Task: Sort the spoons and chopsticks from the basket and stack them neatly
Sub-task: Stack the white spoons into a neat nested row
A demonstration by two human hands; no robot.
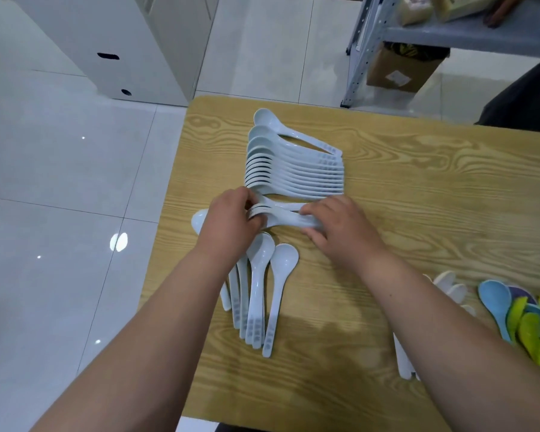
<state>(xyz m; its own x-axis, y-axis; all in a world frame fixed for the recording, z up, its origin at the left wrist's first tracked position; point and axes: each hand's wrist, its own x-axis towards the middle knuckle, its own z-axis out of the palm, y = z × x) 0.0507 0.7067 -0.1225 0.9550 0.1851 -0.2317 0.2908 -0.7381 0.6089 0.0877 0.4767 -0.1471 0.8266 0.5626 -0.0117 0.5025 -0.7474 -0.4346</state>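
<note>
Here, both hands work at the near left part of a wood-grain table [418,182]. The left hand [231,219] has its fingers curled round the bowl ends of a small bundle of spoons [281,215], and the right hand [340,232] grasps the handle ends of the same bundle, fingers bent over the top. The bundle lies crosswise, bowls to the left, just beside the near end of a nested row of spoons [293,169]. That row of pale spoons stands on the table farther from the person, each tucked into the next, bowls left and handles right; whether the bundle touches it cannot be told. Under the left wrist lie loose spoons [262,285] of the same pale kind, bowls pointing away and handles toward the person, fanned and overlapping. At the right edge sits a heap of coloured spoons [524,316] in blue, green and purple, and next to them a few white spoons [449,283] show partly behind the right forearm. Beyond the table stand a metal shelf rack [365,42] and a cardboard box [399,70] on the tiled floor.
</note>
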